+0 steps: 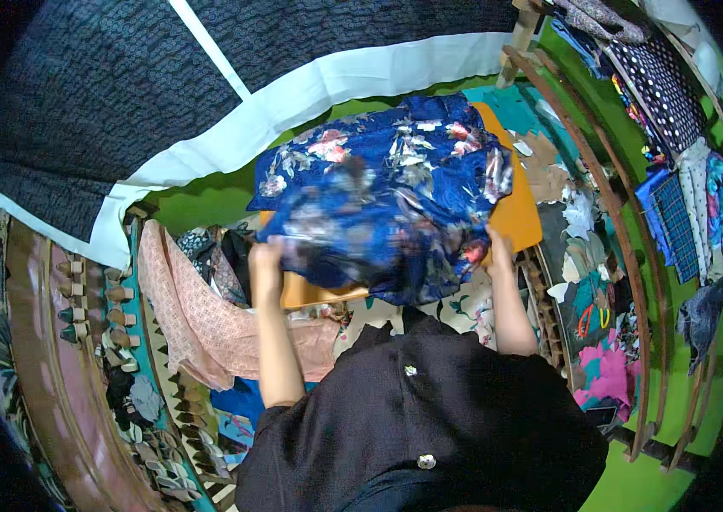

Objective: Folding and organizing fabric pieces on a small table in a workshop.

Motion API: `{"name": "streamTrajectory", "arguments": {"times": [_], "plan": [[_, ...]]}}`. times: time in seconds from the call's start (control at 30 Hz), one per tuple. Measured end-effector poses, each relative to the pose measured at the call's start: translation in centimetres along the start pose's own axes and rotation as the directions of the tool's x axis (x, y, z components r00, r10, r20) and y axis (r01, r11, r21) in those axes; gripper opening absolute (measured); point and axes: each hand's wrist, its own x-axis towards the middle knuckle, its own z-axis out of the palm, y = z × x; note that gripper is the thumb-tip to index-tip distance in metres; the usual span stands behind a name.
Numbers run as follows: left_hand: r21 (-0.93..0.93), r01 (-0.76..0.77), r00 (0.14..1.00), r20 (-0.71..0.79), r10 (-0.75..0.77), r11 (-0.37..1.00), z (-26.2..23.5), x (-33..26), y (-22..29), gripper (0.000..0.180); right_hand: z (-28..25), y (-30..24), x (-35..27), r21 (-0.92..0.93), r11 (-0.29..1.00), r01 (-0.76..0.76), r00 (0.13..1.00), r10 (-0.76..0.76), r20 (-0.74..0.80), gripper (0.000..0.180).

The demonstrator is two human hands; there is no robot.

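Observation:
A shiny dark blue garment (378, 224) with white and pink flowers is spread over an orange board (517, 198) in front of me. Its near part is bunched and smeared by motion, while the far part lies flatter. My left hand (267, 256) grips its near left edge, closed. At the near right corner, my right hand (499, 247) is closed on the same cloth, with the fingertips partly hidden by folds. The board shows along the right side and below the cloth at the left.
Peach patterned cloth (199, 316) drapes left of the board. Shoes (175, 474) line the floor at left. Wooden rails (626, 256) curve along the right, with folded clothes (677, 222) hanging beyond. Fabric scraps (605, 371) lie at right. A dark curtain with white edging (319, 81) hangs at the back.

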Motion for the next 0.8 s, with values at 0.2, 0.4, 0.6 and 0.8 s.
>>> {"name": "streamTrajectory", "arguments": {"times": [0.2, 0.4, 0.6, 0.8], "plan": [[-0.377, 0.095, 0.887, -0.388, -0.250, 0.921, -12.3, 3.8, -6.2, 0.016, 0.2, -3.7, -3.1, -0.550, 0.834, 0.027, 0.386, 0.499, 0.776, 0.024], [-0.621, 0.022, 0.950, -0.231, -0.210, 0.784, -15.7, 6.5, -7.8, 0.025, 2.3, -16.8, 6.4, 0.405, 0.903, 0.144, 0.676, -0.389, 0.626, 0.030], [-0.829, 0.283, 0.884, 0.030, -0.467, 0.483, -12.6, 7.2, -10.5, 0.032, 6.6, -12.3, 3.2, 0.066, 0.957, 0.283, 0.673, -0.247, 0.698, 0.039], [-0.542, 0.578, 0.764, 0.097, -0.638, 0.610, -8.2, 4.1, -12.4, 0.033, 6.3, -3.1, 7.2, -0.136, 0.988, -0.077, 0.663, 0.153, 0.733, 0.039]]}}
